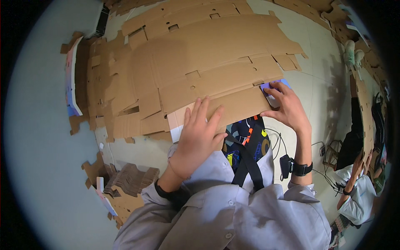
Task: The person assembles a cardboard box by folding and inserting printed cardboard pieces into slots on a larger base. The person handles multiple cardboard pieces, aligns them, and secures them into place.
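Observation:
A large brown cardboard sheet [221, 46] with slots and round holes lies in front of me, its near strip [239, 104] folded along a crease. My left hand [198, 131] rests on the strip's left part, fingers spread, beside a white and pale pink printed flap [177, 121]. At the right end, my right hand [287, 106] is curled around a purple and white printed flap [271, 98], fingertips on its far part and thumb at the near edge. The underside of that flap is hidden.
More flat cardboard lies beneath and left of the sheet. A stack of corrugated pieces [131, 179] stands at lower left, and an upright printed panel [73, 79] at the left. Cables [275, 139] trail across the floor at right. Another person [360, 196] handles cardboard at far right.

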### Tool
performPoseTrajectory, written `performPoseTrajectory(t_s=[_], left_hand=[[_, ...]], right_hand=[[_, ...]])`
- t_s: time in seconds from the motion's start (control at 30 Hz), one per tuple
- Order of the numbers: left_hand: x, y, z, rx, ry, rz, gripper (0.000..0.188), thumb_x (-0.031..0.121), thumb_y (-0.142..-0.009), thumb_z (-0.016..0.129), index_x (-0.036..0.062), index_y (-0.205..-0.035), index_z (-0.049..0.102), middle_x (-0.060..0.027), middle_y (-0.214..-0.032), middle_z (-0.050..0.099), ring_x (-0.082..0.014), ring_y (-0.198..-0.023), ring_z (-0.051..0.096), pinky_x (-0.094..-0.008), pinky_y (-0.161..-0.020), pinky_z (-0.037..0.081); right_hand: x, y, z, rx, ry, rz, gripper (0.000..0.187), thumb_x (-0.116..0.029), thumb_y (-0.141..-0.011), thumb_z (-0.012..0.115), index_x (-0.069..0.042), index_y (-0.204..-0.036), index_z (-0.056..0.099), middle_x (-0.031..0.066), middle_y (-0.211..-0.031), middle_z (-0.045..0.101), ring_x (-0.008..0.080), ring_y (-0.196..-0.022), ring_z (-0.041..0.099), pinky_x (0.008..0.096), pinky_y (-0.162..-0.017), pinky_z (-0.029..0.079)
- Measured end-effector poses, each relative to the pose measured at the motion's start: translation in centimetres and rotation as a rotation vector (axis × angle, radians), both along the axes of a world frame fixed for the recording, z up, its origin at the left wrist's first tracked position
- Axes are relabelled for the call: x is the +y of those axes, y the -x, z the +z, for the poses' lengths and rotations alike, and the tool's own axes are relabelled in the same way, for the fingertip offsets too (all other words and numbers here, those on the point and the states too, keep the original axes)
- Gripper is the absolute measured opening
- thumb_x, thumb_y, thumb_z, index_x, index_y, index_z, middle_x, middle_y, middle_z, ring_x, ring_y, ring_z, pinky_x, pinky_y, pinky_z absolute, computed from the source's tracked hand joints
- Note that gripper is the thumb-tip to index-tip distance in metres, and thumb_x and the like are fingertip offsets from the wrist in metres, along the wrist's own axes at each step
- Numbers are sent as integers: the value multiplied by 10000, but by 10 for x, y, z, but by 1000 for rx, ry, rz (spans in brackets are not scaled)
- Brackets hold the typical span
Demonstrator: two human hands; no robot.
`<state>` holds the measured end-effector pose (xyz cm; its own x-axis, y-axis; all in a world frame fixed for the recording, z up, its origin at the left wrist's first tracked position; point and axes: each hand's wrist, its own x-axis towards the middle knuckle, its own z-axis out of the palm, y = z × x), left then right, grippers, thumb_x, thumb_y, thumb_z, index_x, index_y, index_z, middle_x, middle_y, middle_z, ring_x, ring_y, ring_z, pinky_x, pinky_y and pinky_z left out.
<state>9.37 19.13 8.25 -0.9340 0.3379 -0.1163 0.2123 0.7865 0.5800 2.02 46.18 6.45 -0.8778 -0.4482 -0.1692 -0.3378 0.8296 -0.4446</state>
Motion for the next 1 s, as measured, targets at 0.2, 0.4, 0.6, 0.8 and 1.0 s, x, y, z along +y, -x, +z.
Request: performPoseTrajectory(t_s=[0.2, 0.4, 0.6, 0.8, 1.0], left_hand=[[-6, 0, -19, 71, -25, -24, 585, 270, -715, 751, 23, -1203, 544, -249, -1279, 462, -417, -1211, 423, -511, -997, 355], [-11, 16, -30, 142, -55, 5, 574, 325, -675, 763, 22, -1128, 582, -190, -1103, 579, -363, -1006, 570, -418, -851, 477], [-17, 32, -25, 39, -22, -18, 572, 383, -662, 742, 55, -1109, 600, -144, -985, 621, -337, -855, 610, -403, -715, 502], [-22, 43, -29, 140, -27, -123, 512, 344, -654, 740, 58, -1062, 621, -134, -915, 617, -337, -769, 601, -409, -637, 480], [-23, 50, -22, 14, 18, -187, 412, 300, -670, 717, 52, -987, 631, -153, -915, 633, -363, -769, 599, -415, -642, 481]], right_hand=[[-5, 9, 4, -86, -19, 30, 688, -377, -581, 826, -10, -1117, 600, 154, -1141, 554, 330, -1016, 573, 398, -858, 486], [-6, 6, -2, -127, 42, -48, 688, -312, -561, 841, -19, -1134, 599, 144, -1087, 570, 321, -1010, 555, 389, -857, 465], [-9, 11, 4, -110, -12, -17, 749, -306, -543, 850, -34, -1179, 561, 140, -1188, 533, 333, -1059, 551, 406, -879, 483], [-5, 10, -4, -4, 114, 1, 756, -300, -535, 857, -62, -1192, 568, 136, -1160, 536, 328, -1038, 542, 404, -875, 462], [-6, 4, -6, -17, 135, -150, 671, -348, -603, 808, -81, -1177, 585, 128, -1159, 535, 319, -1052, 528, 402, -889, 438]])
